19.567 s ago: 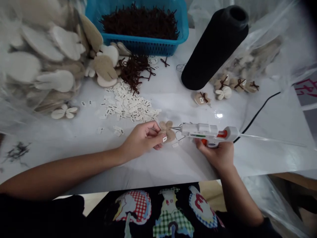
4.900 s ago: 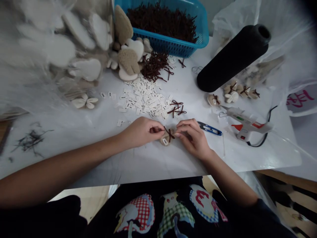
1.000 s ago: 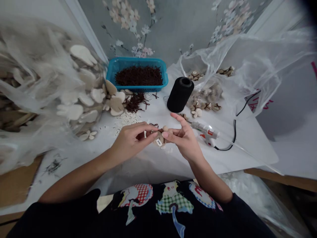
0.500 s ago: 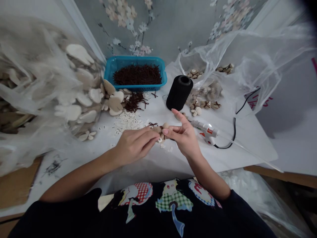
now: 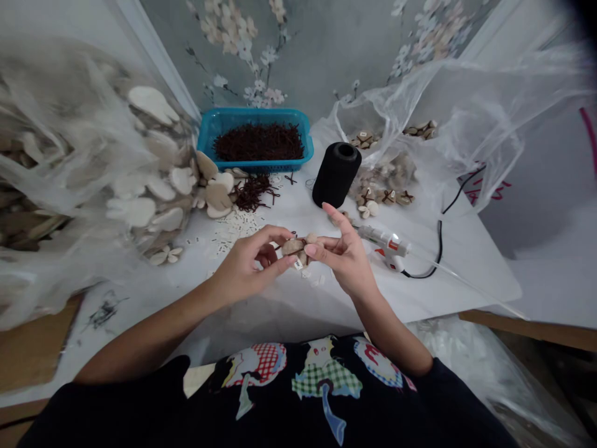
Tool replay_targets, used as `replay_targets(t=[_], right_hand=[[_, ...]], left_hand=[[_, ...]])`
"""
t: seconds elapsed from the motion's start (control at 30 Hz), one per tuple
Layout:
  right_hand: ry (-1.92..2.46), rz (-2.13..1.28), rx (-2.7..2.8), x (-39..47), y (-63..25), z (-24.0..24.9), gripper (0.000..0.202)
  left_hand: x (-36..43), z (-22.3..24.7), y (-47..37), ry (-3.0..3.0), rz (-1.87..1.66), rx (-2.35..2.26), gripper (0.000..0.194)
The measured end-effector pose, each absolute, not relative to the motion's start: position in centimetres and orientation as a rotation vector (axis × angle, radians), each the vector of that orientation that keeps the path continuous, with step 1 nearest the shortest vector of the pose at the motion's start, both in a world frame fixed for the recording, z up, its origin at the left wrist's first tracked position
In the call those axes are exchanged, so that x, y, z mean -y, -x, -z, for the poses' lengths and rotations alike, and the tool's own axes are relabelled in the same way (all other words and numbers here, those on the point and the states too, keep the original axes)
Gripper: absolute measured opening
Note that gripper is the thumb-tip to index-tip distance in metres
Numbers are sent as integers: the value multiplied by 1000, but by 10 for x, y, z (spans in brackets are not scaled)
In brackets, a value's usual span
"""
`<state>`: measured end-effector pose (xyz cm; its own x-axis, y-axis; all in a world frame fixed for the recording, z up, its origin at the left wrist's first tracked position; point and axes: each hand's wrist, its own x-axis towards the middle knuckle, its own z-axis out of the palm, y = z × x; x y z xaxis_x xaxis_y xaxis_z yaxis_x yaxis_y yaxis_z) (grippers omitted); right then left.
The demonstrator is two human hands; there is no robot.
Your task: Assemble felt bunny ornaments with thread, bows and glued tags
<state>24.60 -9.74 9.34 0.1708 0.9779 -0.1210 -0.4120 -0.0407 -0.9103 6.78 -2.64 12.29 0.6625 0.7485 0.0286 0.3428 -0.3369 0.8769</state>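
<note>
A small beige felt piece with a dark brown bow and a small white tag is between my hands, above the white table. My right hand pinches its right side between thumb and fingers, with the index finger stretched up. My left hand is at its left side, thumb and fingers apart, the thumb tip near the white tag. Loose white tags lie beyond my left hand. A glue gun lies just right of my right hand, beside a black thread cone.
A blue basket of brown bows stands at the back, with more bows in front. A plastic bag of felt pieces fills the left. Finished pieces and another clear bag are at the right. A black cord curves beside the glue gun.
My left hand's fingers have opened from a pinch and lifted off the felt piece, showing more of it. My right hand keeps its hold.
</note>
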Motion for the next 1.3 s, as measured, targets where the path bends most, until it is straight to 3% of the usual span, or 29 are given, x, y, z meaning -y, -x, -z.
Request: replay_targets(t=[0.3,0.43,0.67,0.87,1.03,1.3], right_hand=[[966,-1234,660,95,-253,-92,49],[999,-1233,667,94,-252,-90,50],[1127,-968,824,97,-250,-82,56],[1240,-719,965,97,-249,-79,45],[1265,-692,1038,94,-249,-76,38],[1220,-678,854,92,-249,-83,40]], left_hand=[[20,-126,-76,-1587,-456,-871,21],[22,-125,-81,-1565,-382,-823,34],[24,-114,-87,-1524,-453,-865,22],[18,-110,-85,-1482,-489,-872,23],[18,-111,-83,-1455,-481,-876,33],[21,-114,-79,-1515,-516,-868,25]])
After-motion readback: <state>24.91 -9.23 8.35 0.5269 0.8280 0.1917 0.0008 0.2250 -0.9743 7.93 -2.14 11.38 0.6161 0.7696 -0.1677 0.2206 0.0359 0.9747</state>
